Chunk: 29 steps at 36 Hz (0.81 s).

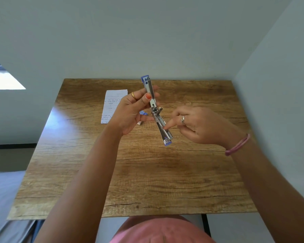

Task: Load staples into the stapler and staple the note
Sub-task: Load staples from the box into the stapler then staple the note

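1. While the stapler (156,111) hangs swung open above the table (135,172), my right hand (198,126) presses its forefinger into the near channel, other fingers curled.
2. My left hand (132,111) grips the far arm.
3. Beyond lies the note (112,104).

We see the wooden table (130,181) bare from 4 through 8 o'clock. Toward 11 o'clock the note (112,104) and a small staple box (143,113) lie. The opened stapler (156,111), held above the centre, blocks 12 o'clock.

note (112,104) text illegible, staple box (143,113) half-hidden
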{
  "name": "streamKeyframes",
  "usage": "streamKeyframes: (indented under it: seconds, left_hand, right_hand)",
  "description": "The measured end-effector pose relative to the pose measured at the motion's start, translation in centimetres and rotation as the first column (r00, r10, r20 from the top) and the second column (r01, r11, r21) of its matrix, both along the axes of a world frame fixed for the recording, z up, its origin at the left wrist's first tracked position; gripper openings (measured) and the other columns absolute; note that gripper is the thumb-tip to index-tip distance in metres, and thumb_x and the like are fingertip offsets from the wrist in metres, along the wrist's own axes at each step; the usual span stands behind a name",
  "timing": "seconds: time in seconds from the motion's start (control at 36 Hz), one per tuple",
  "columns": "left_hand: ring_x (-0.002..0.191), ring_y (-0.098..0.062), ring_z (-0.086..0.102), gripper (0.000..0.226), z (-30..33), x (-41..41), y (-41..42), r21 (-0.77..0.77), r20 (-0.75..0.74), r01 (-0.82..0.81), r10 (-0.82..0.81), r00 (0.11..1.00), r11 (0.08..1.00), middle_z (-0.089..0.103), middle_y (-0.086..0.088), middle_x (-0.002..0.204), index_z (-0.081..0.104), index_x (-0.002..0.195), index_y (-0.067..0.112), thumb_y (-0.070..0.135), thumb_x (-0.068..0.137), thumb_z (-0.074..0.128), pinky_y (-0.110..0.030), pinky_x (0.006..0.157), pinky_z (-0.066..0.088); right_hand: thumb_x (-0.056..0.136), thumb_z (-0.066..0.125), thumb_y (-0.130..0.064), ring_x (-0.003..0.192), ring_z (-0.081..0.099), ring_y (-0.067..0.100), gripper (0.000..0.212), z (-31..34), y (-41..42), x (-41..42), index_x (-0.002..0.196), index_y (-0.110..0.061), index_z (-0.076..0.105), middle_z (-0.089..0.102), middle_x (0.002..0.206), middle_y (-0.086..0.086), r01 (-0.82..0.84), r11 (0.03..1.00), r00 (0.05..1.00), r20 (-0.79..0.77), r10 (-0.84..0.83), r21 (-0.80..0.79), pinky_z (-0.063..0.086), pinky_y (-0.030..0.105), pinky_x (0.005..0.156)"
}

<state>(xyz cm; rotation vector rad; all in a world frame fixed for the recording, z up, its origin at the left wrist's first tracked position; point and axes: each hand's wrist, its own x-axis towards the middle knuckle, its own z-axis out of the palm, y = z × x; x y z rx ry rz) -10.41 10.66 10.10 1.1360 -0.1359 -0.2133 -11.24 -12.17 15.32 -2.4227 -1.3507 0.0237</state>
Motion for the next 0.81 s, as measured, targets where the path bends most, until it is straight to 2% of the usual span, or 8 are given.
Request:
streamKeyframes:
  seconds: [0.22,0.33,0.42,0.56,0.69,0.81]
  left_hand:
    - [0.09,-0.012,0.068,0.029,0.0,0.2,-0.3,-0.013,-0.006,-0.006,0.006,1.0,1.0,0.071,0.004,0.105,0.068,0.115,0.024,0.027,0.087,0.061,-0.028,0.055,0.058]
    - [0.09,-0.013,0.067,0.03,0.0,0.3,-0.4,-0.017,-0.022,-0.025,0.025,0.999,1.0,0.07,0.003,0.106,0.067,0.116,0.022,0.025,0.087,0.06,-0.029,0.056,0.058]
    - [0.09,-0.013,0.066,0.031,0.1,0.4,-0.5,-0.019,-0.025,-0.029,0.028,0.999,0.999,0.07,0.003,0.106,0.067,0.116,0.022,0.025,0.087,0.06,-0.03,0.056,0.058]
    - [0.088,-0.013,0.068,0.03,0.2,0.5,-0.7,-0.024,-0.022,-0.025,0.025,0.999,0.999,0.071,0.003,0.105,0.066,0.116,0.02,0.024,0.087,0.059,-0.03,0.055,0.058]
    - [0.087,-0.012,0.069,0.03,0.4,0.6,-0.9,-0.028,-0.025,-0.012,0.012,1.0,1.0,0.071,0.003,0.103,0.066,0.116,0.019,0.024,0.087,0.059,-0.028,0.055,0.058]
    - [0.087,-0.012,0.068,0.029,0.5,0.6,-0.9,-0.012,-0.02,0.0,0.0,1.0,1.0,0.071,0.003,0.102,0.069,0.114,0.023,0.027,0.086,0.061,-0.028,0.054,0.058]
  right_hand:
    - [0.084,0.053,0.005,0.058,0.059,0.023,0.04,-0.3,-0.5,-0.2,0.108,-0.02,0.073,0.065,0.101,-0.002,0.011,1.0,0.999,-0.035,-0.011,-0.002,0.049,0.041,0.047]
    - [0.089,0.049,0.003,0.063,0.062,0.03,0.036,-0.5,-0.4,-0.2,0.111,-0.017,0.07,0.054,0.101,-0.012,0.042,0.999,0.993,-0.112,-0.041,0.007,0.051,0.045,0.056]
    - [0.09,0.046,-0.001,0.065,0.064,0.033,0.035,-0.5,-0.4,-0.3,0.113,-0.016,0.068,0.055,0.104,-0.015,0.066,0.995,0.981,-0.185,-0.051,0.074,0.053,0.047,0.061]
    - [0.088,0.052,0.0,0.081,0.064,0.019,0.029,-0.1,-0.7,-0.2,0.106,-0.015,0.069,0.06,0.101,-0.011,0.072,0.989,0.984,-0.171,-0.049,0.127,0.053,0.044,0.07]
    - [0.086,0.049,-0.017,0.074,0.063,0.008,0.028,0.4,-0.5,-0.2,0.102,-0.02,0.072,0.056,0.097,-0.016,0.032,0.995,0.992,-0.124,-0.02,0.1,0.055,0.038,0.062]
    - [0.087,0.052,-0.021,0.072,0.058,0.003,0.024,0.5,-0.4,0.2,0.103,-0.021,0.07,0.062,0.099,-0.007,0.006,0.999,0.996,-0.087,-0.003,0.032,0.055,0.039,0.062]
